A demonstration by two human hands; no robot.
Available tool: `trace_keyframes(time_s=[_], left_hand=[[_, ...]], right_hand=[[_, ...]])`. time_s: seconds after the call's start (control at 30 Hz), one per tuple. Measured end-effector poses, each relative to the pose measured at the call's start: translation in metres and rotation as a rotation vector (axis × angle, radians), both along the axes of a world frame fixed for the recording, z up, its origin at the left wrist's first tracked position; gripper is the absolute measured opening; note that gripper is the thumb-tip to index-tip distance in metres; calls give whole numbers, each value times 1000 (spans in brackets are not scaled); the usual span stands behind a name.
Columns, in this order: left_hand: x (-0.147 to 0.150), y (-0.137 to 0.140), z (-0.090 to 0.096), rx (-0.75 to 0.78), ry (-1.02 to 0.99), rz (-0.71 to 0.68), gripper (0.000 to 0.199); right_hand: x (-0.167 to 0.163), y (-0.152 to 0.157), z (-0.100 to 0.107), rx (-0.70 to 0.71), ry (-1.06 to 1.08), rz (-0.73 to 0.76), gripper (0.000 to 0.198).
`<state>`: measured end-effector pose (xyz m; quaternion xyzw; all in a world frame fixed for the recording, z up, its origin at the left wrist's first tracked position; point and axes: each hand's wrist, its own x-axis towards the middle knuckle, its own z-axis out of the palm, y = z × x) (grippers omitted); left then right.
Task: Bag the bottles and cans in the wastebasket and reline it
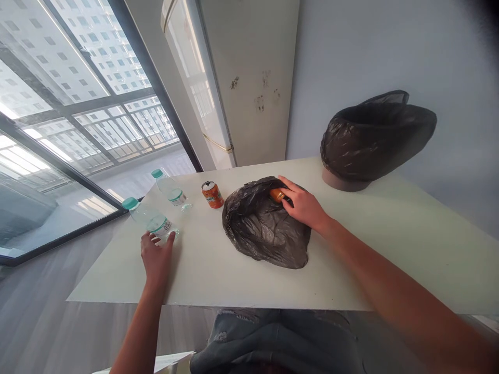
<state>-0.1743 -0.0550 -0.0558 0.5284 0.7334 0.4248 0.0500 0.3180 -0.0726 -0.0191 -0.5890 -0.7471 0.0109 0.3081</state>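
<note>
On the white table (198, 265), my right hand (306, 208) reaches into the mouth of a black plastic bag (268, 234). Its fingers close on an orange can (277, 195), partly hidden by the hand and the bag. My left hand (156, 254) is at the base of the nearer clear bottle (150, 217), thumb and fingers spread either side; whether they touch it I cannot tell. Behind it stands a second clear bottle (169, 188) with a green cap. Between the bottles and the bag is an upright orange drink can (212, 195).
A bin lined with a black bag (374, 135) stands at the table's back right, by the grey wall (362, 47). A white fridge (249, 78) is behind the table. Glass balcony doors (89, 119) are on the left.
</note>
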Motion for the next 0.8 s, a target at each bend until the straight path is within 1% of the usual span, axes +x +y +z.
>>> trace_keyframes(time_s=[0.1, 0.17, 0.3, 0.47, 0.67, 0.8], left_hand=[[0, 0, 0, -1, 1, 1, 80], [0, 0, 0, 2, 2, -1, 79], [0, 0, 0, 10, 9, -7, 78], [-1, 1, -1, 19, 11, -7, 75], [-2, 0, -2, 66, 34, -2, 80], [3, -4, 4, 130, 19, 5, 83]], right_hand=[[7, 7, -4, 98, 81, 29, 40], [11, 11, -8, 126, 132, 39, 40], [14, 16, -17, 104, 131, 35, 41], [12, 20, -25, 34, 88, 3, 56], [5, 28, -28, 113, 8, -72, 53], [4, 32, -31, 111, 26, -73, 54]])
